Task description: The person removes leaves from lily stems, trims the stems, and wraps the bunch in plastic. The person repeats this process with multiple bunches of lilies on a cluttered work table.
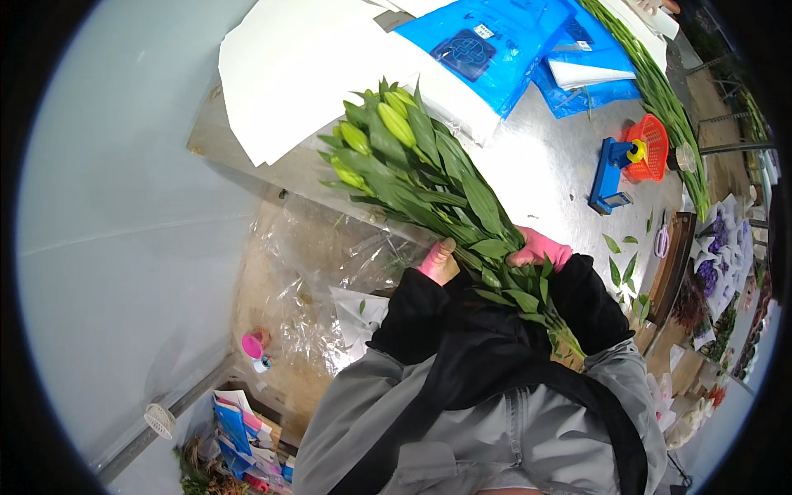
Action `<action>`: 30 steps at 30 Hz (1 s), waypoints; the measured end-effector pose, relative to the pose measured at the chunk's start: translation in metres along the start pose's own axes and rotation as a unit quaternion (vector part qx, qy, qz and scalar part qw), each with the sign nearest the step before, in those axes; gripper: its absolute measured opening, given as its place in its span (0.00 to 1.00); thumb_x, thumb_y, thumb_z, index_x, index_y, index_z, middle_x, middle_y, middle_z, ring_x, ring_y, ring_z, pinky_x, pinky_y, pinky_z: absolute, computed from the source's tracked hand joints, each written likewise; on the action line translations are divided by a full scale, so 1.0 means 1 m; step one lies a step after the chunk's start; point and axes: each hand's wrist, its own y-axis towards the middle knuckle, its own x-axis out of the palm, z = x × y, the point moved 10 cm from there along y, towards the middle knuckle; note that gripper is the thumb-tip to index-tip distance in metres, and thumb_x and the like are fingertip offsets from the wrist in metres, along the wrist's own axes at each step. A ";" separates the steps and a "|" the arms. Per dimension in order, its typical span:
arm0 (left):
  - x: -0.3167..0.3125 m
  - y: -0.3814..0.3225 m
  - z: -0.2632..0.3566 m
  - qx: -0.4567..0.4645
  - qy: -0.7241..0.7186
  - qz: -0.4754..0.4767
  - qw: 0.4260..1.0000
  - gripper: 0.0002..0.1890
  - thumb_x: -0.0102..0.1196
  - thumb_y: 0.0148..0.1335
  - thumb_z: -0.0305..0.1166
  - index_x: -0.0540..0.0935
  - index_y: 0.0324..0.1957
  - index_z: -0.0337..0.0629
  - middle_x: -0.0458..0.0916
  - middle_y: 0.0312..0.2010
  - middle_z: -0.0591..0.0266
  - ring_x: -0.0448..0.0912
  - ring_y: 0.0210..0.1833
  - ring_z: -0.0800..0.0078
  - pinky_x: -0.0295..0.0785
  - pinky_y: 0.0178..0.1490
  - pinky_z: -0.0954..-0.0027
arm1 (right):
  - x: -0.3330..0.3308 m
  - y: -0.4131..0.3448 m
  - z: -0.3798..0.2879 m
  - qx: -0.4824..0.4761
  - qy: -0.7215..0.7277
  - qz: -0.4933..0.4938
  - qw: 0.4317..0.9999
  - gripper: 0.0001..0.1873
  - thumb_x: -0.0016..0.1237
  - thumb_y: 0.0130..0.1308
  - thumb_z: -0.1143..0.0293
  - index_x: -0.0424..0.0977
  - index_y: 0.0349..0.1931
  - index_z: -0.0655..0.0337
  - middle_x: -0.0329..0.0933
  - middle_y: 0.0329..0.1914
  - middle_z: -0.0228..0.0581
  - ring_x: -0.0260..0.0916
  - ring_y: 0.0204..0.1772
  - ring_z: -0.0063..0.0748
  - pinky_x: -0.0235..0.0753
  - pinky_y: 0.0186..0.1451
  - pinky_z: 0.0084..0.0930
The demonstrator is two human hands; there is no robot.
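A bunch of lilies point(433, 167) with green closed buds and long leaves lies slantwise across the near edge of a metal table, its stem ends pointing down towards my lap. My left hand point(440, 262), partly covered in pink, grips the bunch from its left side, the thumb pointing up. On the right side of the stems, my right hand point(537, 249), in a pink glove or sleeve, is closed around them. Leaves hide some fingers of both hands. White paper sheets point(303, 68) and a blue plastic package point(482, 49) lie beyond the buds.
A blue tape dispenser point(606, 176) stands beside a red plastic basket point(648, 148). Purple-handled scissors point(662, 238) and loose leaves lie at the right. Long green stems point(668, 93) run along the far right. Clear plastic film point(309, 260) is below the table edge. Another person's hand point(649, 5) shows at top right.
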 end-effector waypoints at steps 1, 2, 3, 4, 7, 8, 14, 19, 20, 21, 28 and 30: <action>0.001 0.003 0.005 0.031 0.009 0.011 0.999 0.42 0.64 0.51 0.51 0.62 0.62 0.39 0.64 0.61 0.56 0.63 0.63 0.61 0.57 0.67 0.61 | 0.012 -0.001 -0.006 -0.016 0.037 -0.024 0.999 0.33 0.51 0.48 0.78 0.61 0.60 0.66 0.74 0.35 0.30 0.66 0.31 0.18 0.66 0.32 0.16; 0.005 0.007 0.005 0.037 0.004 -0.005 0.999 0.41 0.66 0.48 0.49 0.64 0.60 0.39 0.69 0.57 0.57 0.67 0.59 0.62 0.64 0.62 0.61 | 0.013 -0.002 -0.008 -0.002 0.016 -0.007 1.000 0.37 0.51 0.47 0.78 0.58 0.62 0.68 0.74 0.42 0.32 0.68 0.36 0.20 0.68 0.36 0.17; 0.004 0.010 0.005 0.056 0.036 0.008 0.998 0.41 0.67 0.48 0.48 0.65 0.60 0.38 0.71 0.55 0.57 0.69 0.57 0.63 0.66 0.60 0.61 | 0.019 -0.003 -0.019 -0.036 0.005 -0.008 0.999 0.37 0.52 0.47 0.78 0.57 0.63 0.68 0.74 0.44 0.33 0.69 0.37 0.21 0.69 0.37 0.18; 0.002 0.014 0.007 0.075 0.069 0.020 0.995 0.40 0.67 0.47 0.47 0.66 0.59 0.38 0.72 0.53 0.58 0.71 0.55 0.63 0.68 0.58 0.61 | 0.021 -0.005 -0.033 -0.076 -0.004 0.002 0.997 0.38 0.52 0.47 0.78 0.56 0.63 0.67 0.74 0.45 0.33 0.69 0.37 0.22 0.69 0.38 0.18; 0.000 0.024 0.007 0.112 0.066 0.020 0.991 0.31 0.67 0.48 0.35 0.71 0.53 0.37 0.77 0.45 0.58 0.77 0.43 0.66 0.75 0.46 0.63 | 0.021 -0.011 -0.057 -0.084 -0.104 0.031 0.990 0.40 0.54 0.46 0.75 0.56 0.64 0.63 0.77 0.37 0.34 0.72 0.33 0.23 0.72 0.35 0.21; -0.002 0.028 0.007 0.115 0.060 0.032 0.991 0.29 0.67 0.48 0.32 0.71 0.53 0.37 0.77 0.44 0.60 0.77 0.42 0.68 0.75 0.46 0.65 | 0.018 -0.011 -0.058 -0.043 -0.204 0.046 0.977 0.40 0.54 0.46 0.74 0.56 0.64 0.62 0.77 0.35 0.34 0.73 0.31 0.23 0.72 0.33 0.22; 0.009 0.025 0.039 0.237 0.209 0.147 0.937 0.25 0.63 0.48 0.23 0.72 0.51 0.36 0.77 0.41 0.63 0.77 0.41 0.74 0.74 0.46 0.72 | 0.020 -0.018 -0.082 0.043 -0.469 0.077 0.879 0.36 0.59 0.47 0.64 0.62 0.58 0.60 0.77 0.31 0.46 0.76 0.32 0.39 0.74 0.37 0.33; 0.014 0.010 0.044 0.229 0.075 0.083 0.967 0.24 0.55 0.49 0.25 0.71 0.52 0.35 0.77 0.43 0.54 0.78 0.43 0.63 0.75 0.47 0.64 | 0.018 0.000 -0.095 -0.005 -0.538 -0.062 0.841 0.34 0.59 0.53 0.54 0.65 0.56 0.64 0.76 0.42 0.46 0.74 0.44 0.35 0.73 0.46 0.31; 0.013 0.005 0.049 0.229 0.105 0.063 0.966 0.24 0.54 0.49 0.27 0.71 0.52 0.35 0.77 0.44 0.54 0.78 0.43 0.60 0.75 0.48 0.60 | 0.015 0.012 -0.095 0.004 -0.286 -0.099 0.953 0.31 0.57 0.56 0.55 0.65 0.56 0.64 0.75 0.46 0.43 0.74 0.43 0.30 0.73 0.46 0.27; 0.006 -0.006 0.045 0.212 0.086 0.067 0.971 0.22 0.53 0.54 0.32 0.72 0.52 0.34 0.77 0.45 0.55 0.77 0.44 0.60 0.74 0.49 0.59 | -0.020 0.023 -0.103 -0.022 -0.191 0.034 0.981 0.28 0.55 0.57 0.58 0.67 0.55 0.65 0.77 0.38 0.43 0.73 0.44 0.26 0.73 0.45 0.23; 0.004 -0.083 0.079 0.281 0.068 0.048 0.956 0.21 0.48 0.60 0.37 0.72 0.52 0.33 0.75 0.48 0.51 0.74 0.49 0.60 0.69 0.55 0.60 | -0.031 0.073 -0.026 -0.111 -0.569 0.237 0.780 0.23 0.52 0.53 0.56 0.69 0.50 0.48 0.68 0.51 0.48 0.70 0.50 0.55 0.73 0.48 0.44; 0.027 -0.113 0.092 0.319 0.072 -0.019 0.945 0.22 0.49 0.59 0.38 0.72 0.52 0.35 0.74 0.50 0.51 0.74 0.50 0.60 0.70 0.55 0.60 | -0.027 0.058 -0.015 -0.185 -0.515 0.254 0.797 0.11 0.41 0.62 0.60 0.73 0.38 0.53 0.74 0.39 0.47 0.74 0.43 0.49 0.73 0.46 0.40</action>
